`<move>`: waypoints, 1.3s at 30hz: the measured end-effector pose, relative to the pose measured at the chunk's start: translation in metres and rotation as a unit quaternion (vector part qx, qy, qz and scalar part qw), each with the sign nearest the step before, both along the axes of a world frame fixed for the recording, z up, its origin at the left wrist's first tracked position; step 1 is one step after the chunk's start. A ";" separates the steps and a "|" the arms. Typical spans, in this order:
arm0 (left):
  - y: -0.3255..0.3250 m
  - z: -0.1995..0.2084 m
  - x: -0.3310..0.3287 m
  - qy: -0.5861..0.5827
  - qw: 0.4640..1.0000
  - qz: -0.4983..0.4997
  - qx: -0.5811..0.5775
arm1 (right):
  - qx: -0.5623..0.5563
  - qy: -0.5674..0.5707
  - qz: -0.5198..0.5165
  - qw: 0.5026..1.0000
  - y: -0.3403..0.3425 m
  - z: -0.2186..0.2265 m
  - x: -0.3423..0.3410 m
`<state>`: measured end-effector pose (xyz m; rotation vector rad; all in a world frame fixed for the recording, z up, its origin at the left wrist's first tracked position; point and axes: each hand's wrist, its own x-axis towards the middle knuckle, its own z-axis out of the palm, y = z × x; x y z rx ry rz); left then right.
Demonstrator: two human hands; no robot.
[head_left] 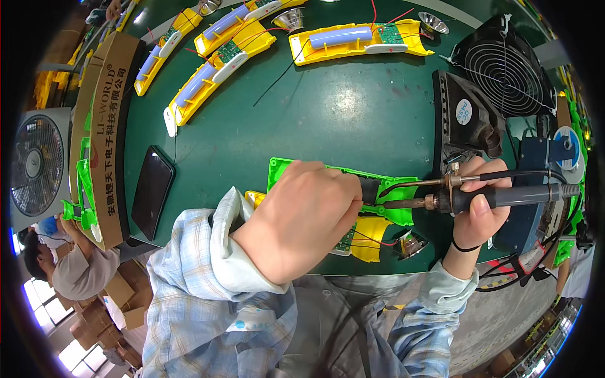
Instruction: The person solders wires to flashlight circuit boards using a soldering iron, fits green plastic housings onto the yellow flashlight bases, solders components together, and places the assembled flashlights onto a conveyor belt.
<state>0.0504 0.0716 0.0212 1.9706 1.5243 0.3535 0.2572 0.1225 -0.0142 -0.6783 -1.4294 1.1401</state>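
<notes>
My right hand (480,220) grips a soldering iron (532,195) with a thin feed tube clamped along it. The iron's tip points left, over a green plastic half-shell (398,215), close to a small black part (370,189) in it. My left hand (309,217) is closed above the same shell, its fingertips beside the black part. What those fingers pinch is hidden under the hand. Just below the green shell, nearer to me, lies a yellow half-shell (373,234) with a circuit board and red wires, partly covered. A silver reflector cup (413,244) sits at its right end.
Several yellow half-shells (334,53) with blue cells and boards lie along the far side. A black phone (153,189) rests at left by a cardboard box (115,135). At right stand a black fan (506,69), a black holder (460,113) and a blue unit (526,170).
</notes>
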 end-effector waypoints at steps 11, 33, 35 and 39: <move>0.001 0.003 -0.004 -0.012 1.000 -0.019 -0.017 | -0.004 -0.008 0.029 1.000 0.000 0.001 -0.001; 0.002 0.001 -0.005 -0.020 0.999 -0.027 -0.025 | -0.008 -0.034 0.029 0.999 0.000 -0.002 -0.003; 0.002 0.001 -0.005 -0.016 0.999 -0.032 -0.026 | -0.019 -0.032 0.017 0.999 -0.001 -0.001 -0.003; 0.002 0.002 -0.004 -0.011 0.999 -0.034 -0.028 | -0.028 -0.040 0.021 0.999 -0.001 0.000 -0.003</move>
